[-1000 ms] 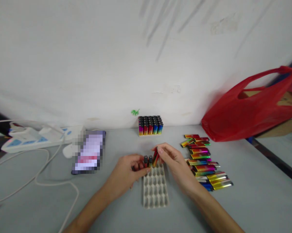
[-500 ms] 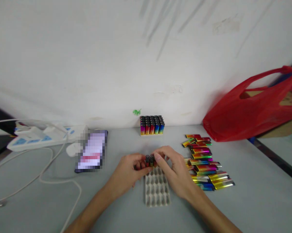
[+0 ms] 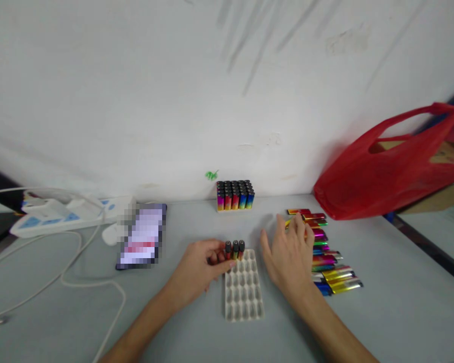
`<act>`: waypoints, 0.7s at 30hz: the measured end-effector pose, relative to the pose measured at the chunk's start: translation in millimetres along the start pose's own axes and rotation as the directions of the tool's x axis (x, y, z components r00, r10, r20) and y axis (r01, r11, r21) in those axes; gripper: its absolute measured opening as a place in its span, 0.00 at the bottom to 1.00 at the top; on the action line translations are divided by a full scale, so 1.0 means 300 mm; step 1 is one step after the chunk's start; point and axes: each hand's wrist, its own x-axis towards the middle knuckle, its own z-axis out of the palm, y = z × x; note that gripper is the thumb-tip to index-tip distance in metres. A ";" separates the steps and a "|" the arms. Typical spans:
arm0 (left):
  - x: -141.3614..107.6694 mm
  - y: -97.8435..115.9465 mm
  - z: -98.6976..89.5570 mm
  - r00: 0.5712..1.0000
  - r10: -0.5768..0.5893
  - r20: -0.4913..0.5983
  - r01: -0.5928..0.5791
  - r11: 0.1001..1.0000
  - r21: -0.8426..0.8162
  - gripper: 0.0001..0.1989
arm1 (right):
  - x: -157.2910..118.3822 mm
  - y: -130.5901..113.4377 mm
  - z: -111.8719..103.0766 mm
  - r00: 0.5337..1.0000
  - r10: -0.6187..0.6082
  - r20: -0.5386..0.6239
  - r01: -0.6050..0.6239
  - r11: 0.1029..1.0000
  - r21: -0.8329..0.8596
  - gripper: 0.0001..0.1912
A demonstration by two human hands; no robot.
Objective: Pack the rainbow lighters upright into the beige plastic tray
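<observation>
Left grip (image 3: 199, 263) pinches upright batteries (image 3: 235, 250) at the tray (image 3: 244, 293), right grip (image 3: 292, 258) loosely splayed.

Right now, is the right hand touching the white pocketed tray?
Apart: the head view shows grey tabletop between the right hand and the white pocketed tray.

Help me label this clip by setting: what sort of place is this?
Probably an indoor workspace, perhaps a workshop bench or a desk, though little of the room shows. The grey table, the power strip and the small black-topped items standing in tidy rows suggest it.
</observation>
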 end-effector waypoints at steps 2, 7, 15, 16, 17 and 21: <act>0.000 0.003 -0.001 1.000 -0.003 0.003 0.003 1.000 -0.007 0.15 | -0.006 -0.005 -0.001 1.000 -0.015 0.014 0.015 1.000 0.000 0.29; 0.000 0.004 0.001 1.000 -0.003 0.001 0.003 1.000 -0.004 0.16 | -0.009 -0.012 -0.011 0.992 -0.085 -0.090 0.099 0.983 0.152 0.18; -0.004 0.018 0.000 1.000 -0.012 -0.001 0.012 1.000 0.005 0.17 | 0.003 -0.002 0.005 0.979 -0.105 -0.176 0.152 0.947 0.283 0.05; -0.003 0.017 0.000 1.000 -0.008 0.002 0.008 1.000 0.009 0.17 | 0.003 0.000 0.012 0.981 -0.100 -0.166 0.144 0.949 0.281 0.04; -0.002 0.015 0.000 1.000 -0.003 0.003 0.003 1.000 0.012 0.16 | 0.003 0.002 0.017 0.985 -0.092 -0.147 0.131 0.950 0.283 0.04; 0.004 0.001 0.000 1.000 0.013 0.013 -0.013 1.000 0.019 0.18 | 0.006 0.008 0.027 0.998 -0.048 -0.030 0.056 0.927 0.371 0.10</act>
